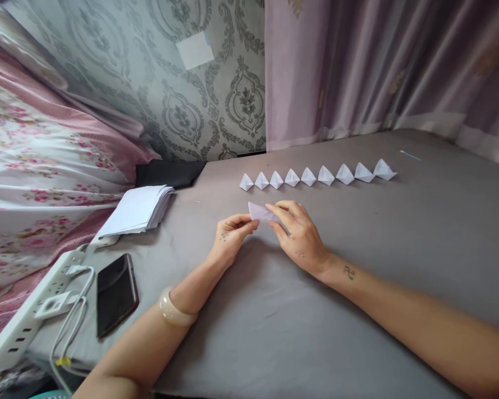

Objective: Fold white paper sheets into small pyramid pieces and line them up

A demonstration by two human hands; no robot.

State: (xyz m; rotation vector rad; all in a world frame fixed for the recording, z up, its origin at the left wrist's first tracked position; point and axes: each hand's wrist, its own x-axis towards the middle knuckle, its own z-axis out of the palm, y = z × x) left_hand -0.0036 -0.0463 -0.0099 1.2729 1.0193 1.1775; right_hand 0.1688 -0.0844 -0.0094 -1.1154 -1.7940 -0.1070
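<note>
A small folded piece of white paper (258,212) is held up between my two hands, over the middle of the grey surface. My left hand (234,235) pinches its lower left edge between thumb and fingers. On its right side, the thumb and fingers of my right hand (300,235) grip it, covering part of the paper. Beyond the hands stands a row of several folded paper boats (308,177), running from the centre toward the right. A pale bangle (172,308) is around my left wrist.
At the left lie a stack of white paper (133,209), a black folded cloth (170,173) and a dark phone (116,296). A white power strip (33,310) with plugged-in cables runs along the left edge. Curtains (357,66) hang behind. A thin bluish stick (411,155) lies far right.
</note>
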